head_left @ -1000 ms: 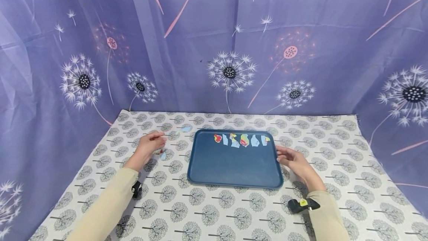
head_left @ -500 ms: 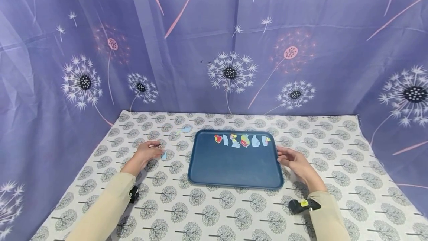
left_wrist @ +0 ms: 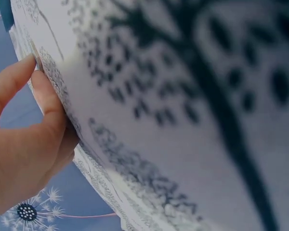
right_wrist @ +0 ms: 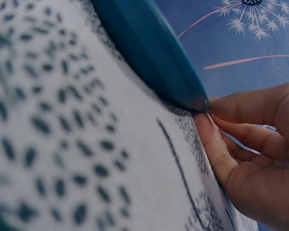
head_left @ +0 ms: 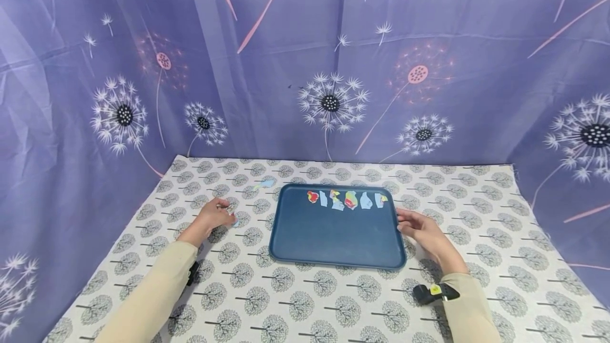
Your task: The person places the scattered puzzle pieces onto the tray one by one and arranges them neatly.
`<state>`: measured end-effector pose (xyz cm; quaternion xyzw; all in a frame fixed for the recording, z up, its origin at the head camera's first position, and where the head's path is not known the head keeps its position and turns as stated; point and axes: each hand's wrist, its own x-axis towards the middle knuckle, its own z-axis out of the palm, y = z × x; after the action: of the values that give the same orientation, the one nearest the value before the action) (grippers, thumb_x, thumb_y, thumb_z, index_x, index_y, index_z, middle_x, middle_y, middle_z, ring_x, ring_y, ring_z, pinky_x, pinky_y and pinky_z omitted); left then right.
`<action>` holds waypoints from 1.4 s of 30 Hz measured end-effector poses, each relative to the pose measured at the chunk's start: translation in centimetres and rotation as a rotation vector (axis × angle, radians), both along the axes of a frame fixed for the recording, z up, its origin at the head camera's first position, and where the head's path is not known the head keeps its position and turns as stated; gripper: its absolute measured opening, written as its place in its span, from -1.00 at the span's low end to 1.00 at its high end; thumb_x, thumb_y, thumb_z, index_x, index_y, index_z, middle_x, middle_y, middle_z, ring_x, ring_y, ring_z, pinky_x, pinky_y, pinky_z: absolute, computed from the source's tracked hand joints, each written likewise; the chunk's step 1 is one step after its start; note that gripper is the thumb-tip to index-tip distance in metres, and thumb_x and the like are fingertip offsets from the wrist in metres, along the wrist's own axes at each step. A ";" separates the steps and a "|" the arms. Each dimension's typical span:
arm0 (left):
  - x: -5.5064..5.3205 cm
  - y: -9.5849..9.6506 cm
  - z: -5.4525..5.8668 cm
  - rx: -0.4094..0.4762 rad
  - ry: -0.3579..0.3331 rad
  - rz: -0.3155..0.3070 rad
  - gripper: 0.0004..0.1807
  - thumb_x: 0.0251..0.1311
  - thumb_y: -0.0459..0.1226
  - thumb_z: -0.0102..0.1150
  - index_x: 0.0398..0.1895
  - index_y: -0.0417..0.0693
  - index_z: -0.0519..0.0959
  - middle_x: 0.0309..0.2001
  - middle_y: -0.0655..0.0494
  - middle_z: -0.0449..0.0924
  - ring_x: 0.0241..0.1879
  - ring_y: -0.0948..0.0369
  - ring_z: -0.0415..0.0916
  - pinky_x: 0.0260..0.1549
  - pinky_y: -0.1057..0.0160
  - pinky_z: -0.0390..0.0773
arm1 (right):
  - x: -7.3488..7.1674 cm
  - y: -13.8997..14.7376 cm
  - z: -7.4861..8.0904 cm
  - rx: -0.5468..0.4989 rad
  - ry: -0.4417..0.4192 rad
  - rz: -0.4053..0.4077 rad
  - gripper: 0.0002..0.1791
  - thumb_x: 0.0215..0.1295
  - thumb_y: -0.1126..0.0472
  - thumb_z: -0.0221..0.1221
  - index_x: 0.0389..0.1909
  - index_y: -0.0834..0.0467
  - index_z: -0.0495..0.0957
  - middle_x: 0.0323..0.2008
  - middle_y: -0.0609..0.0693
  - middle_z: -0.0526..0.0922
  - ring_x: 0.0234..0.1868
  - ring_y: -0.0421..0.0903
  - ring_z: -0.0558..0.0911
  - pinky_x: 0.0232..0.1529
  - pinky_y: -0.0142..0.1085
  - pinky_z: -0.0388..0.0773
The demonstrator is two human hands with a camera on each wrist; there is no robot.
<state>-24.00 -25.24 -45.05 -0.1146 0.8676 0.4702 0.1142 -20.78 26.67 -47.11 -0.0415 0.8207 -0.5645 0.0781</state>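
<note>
My left hand is low over the cloth left of the tray. In the left wrist view its thumb and forefinger pinch a thin piece, seen edge-on and mostly hidden. A light blue picture piece shows just beyond its fingertips on the cloth. My right hand holds the right rim of the dark blue tray; in the right wrist view, thumb and fingers meet at the rim. Several irregular picture pieces, including a red one and a green-and-red one, lie in a row along the tray's far side.
Another light blue piece lies on the cloth beyond the tray's far left corner. A tree-patterned cloth covers the table. Behind and at the sides hangs a purple dandelion curtain.
My left hand has lowered toward the cloth, and its fingers have closed on a small piece near the light blue one. The right hand stays at the tray's rim.
</note>
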 end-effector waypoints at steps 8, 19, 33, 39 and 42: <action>-0.5 0.7 0.4 -0.030 0.000 0.003 -0.42 0.08 -0.49 0.27 0.17 -0.26 0.27 -0.03 -0.36 0.41 -0.45 0.13 0.57 -0.01 -0.16 0.49 | 0.0 -0.3 0.0 -0.007 -0.003 0.000 -0.40 0.30 0.38 0.14 0.35 0.38 0.23 0.11 0.34 0.47 -0.01 -0.14 0.54 -0.02 -0.53 0.56; -0.5 0.6 0.8 0.249 -0.019 0.091 -0.48 0.16 -0.52 0.21 0.21 -0.35 0.34 -0.30 -0.12 0.57 -0.54 0.25 0.56 -0.45 0.35 0.71 | -0.1 -0.2 -0.4 -0.044 -0.010 0.001 -0.39 0.27 0.41 0.14 0.34 0.40 0.23 0.10 0.36 0.46 -0.03 -0.17 0.56 0.00 -0.50 0.57; -2.3 4.8 2.5 0.472 -0.024 0.076 -0.45 0.26 -0.50 0.09 0.34 -0.23 0.31 -0.26 -0.03 0.63 -0.48 0.26 0.60 -0.28 0.28 0.73 | 0.0 -0.3 -0.2 -0.031 -0.020 -0.010 -0.39 0.31 0.36 0.15 0.35 0.39 0.23 0.11 0.33 0.46 -0.05 -0.23 0.54 0.00 -0.52 0.55; -3.2 7.9 3.0 0.472 -0.007 0.059 -0.45 0.23 -0.51 0.11 0.32 -0.23 0.34 -0.26 -0.09 0.65 -0.52 0.26 0.60 -0.22 0.19 0.73 | 0.0 -0.2 0.1 -0.019 -0.001 -0.002 -0.39 0.31 0.37 0.14 0.35 0.40 0.22 0.11 0.35 0.45 -0.01 -0.13 0.53 0.00 -0.52 0.56; -3.5 9.5 2.9 0.474 -0.008 0.053 -0.46 0.18 -0.55 0.12 0.28 -0.24 0.39 -0.30 -0.09 0.66 -0.53 0.24 0.59 -0.26 0.17 0.74 | 0.1 -0.2 0.2 -0.017 -0.010 -0.003 -0.39 0.31 0.36 0.15 0.35 0.40 0.22 0.12 0.35 0.45 0.00 -0.13 0.53 0.00 -0.51 0.56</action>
<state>-27.51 -15.74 -42.12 -0.1092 0.7291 0.6633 0.1288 -20.66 26.51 -46.94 -0.0383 0.8155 -0.5718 0.0811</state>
